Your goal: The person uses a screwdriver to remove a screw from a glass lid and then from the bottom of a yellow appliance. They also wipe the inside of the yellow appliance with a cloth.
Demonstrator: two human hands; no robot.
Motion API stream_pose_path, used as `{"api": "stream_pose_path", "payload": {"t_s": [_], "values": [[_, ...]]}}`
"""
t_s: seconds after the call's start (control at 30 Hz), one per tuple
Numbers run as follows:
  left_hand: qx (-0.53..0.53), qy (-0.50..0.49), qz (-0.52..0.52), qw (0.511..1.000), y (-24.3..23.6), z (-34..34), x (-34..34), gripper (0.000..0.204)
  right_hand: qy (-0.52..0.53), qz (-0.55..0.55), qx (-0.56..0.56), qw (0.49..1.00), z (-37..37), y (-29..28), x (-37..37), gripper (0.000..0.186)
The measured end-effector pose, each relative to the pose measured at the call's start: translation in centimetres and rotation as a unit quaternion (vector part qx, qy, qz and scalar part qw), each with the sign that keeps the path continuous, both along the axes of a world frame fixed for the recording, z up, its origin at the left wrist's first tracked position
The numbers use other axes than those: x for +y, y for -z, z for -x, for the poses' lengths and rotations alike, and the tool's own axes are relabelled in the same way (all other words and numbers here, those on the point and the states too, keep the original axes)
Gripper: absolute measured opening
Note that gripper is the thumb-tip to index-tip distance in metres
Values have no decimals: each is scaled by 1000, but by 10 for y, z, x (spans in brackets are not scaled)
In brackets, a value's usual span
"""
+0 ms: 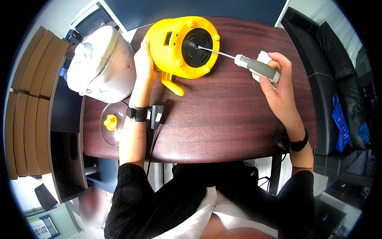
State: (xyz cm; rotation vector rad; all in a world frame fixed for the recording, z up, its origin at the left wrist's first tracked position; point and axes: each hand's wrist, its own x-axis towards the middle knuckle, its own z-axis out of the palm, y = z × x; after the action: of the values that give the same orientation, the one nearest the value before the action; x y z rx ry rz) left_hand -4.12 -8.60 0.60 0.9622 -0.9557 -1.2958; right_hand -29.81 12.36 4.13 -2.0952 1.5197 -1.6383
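A yellow electric pot (163, 47) lies on its side on the dark wood table, with its black round base (191, 55) and small yellow feet facing me. Its yellow handle (172, 84) points down toward the tabletop. My left hand (144, 61) grips the pot's left side, fingers partly hidden behind it. In my right hand (278, 77) is a screwdriver (254, 67) with a grey and white handle. The metal shaft reaches left, and its tip meets the middle of the black base. A white piece beside the handle is partly covered by my fingers; I cannot tell its kind.
Left of the pot stands a white rice cooker (101, 65). Near my left forearm lies a glass lid (104, 137) with a yellow knob (111, 122). A cable (152, 145) hangs from my left wrist device over the table's front edge. A black sofa (324, 95) stands at right.
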Motion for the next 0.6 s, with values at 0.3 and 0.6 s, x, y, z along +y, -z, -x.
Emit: {"api": "stream_pose_path", "payload": {"t_s": [0.3,0.6], "values": [[-10,7,9,1000,4,-1,-3,42,23,-127,-86,988,3,-10,5,38],[-35,7,-7,999,0,-1,1,41,35,-147,-62,987,10,-7,4,42]]}}
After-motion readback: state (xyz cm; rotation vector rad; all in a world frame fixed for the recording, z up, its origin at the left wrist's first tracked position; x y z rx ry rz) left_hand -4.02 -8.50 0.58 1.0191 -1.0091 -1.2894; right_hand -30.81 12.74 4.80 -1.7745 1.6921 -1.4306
